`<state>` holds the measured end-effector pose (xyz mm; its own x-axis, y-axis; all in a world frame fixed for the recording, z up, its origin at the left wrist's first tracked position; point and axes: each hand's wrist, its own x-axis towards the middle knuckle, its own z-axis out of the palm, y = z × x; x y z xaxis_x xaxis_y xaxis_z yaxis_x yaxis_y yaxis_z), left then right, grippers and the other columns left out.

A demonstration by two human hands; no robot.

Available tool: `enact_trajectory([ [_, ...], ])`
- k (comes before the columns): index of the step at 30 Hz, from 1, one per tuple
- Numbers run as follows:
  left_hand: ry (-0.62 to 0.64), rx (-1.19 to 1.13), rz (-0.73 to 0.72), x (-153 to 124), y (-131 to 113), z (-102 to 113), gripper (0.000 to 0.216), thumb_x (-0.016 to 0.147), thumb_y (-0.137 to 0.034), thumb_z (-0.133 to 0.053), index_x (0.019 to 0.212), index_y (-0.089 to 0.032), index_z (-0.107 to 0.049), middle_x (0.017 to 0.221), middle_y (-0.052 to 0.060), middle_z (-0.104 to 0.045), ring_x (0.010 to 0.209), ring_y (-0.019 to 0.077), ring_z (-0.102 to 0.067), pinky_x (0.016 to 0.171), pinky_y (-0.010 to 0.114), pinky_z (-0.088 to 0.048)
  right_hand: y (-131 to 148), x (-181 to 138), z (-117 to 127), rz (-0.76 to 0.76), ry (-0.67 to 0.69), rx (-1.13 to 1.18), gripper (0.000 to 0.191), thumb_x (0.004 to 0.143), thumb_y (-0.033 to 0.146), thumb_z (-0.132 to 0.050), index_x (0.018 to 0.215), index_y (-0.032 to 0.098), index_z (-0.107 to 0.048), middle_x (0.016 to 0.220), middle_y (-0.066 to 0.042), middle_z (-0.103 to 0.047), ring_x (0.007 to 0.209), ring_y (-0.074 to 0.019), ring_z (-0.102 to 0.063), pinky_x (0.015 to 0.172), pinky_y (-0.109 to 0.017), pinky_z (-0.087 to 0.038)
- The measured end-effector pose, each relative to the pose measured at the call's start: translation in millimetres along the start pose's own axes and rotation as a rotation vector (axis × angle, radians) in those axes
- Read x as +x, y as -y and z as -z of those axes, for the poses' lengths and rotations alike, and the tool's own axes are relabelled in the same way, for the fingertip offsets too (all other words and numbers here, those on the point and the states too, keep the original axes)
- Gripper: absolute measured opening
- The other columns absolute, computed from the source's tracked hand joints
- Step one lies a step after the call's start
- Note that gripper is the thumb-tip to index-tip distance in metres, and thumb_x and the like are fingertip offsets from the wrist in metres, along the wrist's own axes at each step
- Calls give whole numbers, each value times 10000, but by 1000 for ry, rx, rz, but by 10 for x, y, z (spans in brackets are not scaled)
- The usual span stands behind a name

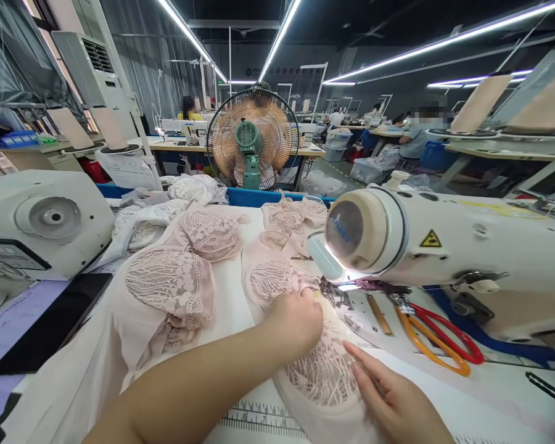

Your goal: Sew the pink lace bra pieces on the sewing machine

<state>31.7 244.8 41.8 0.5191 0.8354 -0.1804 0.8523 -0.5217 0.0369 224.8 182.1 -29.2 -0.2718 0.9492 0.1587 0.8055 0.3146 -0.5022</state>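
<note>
A pale pink lace garment piece [317, 370] lies under the needle area [335, 293] of a white sewing machine [444, 243]. My left hand [298, 317] is closed over the lace just left of the presser foot, pinching the fabric. My right hand [393, 398] lies flat on the near end of the same lace piece, fingers together, pressing it to the table. The machine lamp lights the fabric by the needle.
More pink lace pieces [176, 283] are piled to the left and behind. Red and orange scissors [439, 342] lie under the machine arm. A black phone [50, 330] rests at left beside another machine [41, 222]. A fan [253, 139] stands behind; other people sit far back.
</note>
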Motion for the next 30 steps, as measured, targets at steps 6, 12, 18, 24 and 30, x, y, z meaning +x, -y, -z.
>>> enact_trajectory([
  [6,-148,78,-232,23,38,-66,218,837,-181,-425,886,-117,-628,1129,128,-497,1069,282,-439,892,490,-375,-45,64,6,2,34,-41,405,920,351,-358,1185,187,-617,1126,-31,-670,985,-190,-655,652,-190,-575],
  [12,-222,16,-208,104,77,-120,324,899,-295,-379,1039,-95,-592,1078,119,-543,1042,257,-456,954,483,-344,124,144,44,-157,23,-71,483,909,345,-253,1161,176,-629,1152,-29,-663,1075,-218,-613,773,-279,-550],
  [18,-268,-68,-137,167,85,-169,382,899,-371,-366,1112,-118,-557,1092,98,-548,1018,249,-469,924,445,-370,133,217,78,-177,59,-47,510,897,370,-227,1173,198,-620,1160,-23,-664,1091,-227,-603,739,-295,-539],
  [24,-309,-99,-144,194,114,-213,369,894,-401,-381,1046,-134,-587,1058,84,-549,975,230,-485,905,411,-376,95,224,61,-172,77,-4,529,892,365,-220,1190,167,-610,1177,-38,-655,1112,-222,-589,784,-294,-524],
  [30,-309,-66,-177,190,129,-197,369,909,-380,-361,1039,-130,-599,1035,84,-578,971,226,-493,934,401,-360,98,228,61,-198,84,15,530,890,369,-214,1189,191,-614,1076,-50,-705,1066,-237,-615,719,-301,-526],
])
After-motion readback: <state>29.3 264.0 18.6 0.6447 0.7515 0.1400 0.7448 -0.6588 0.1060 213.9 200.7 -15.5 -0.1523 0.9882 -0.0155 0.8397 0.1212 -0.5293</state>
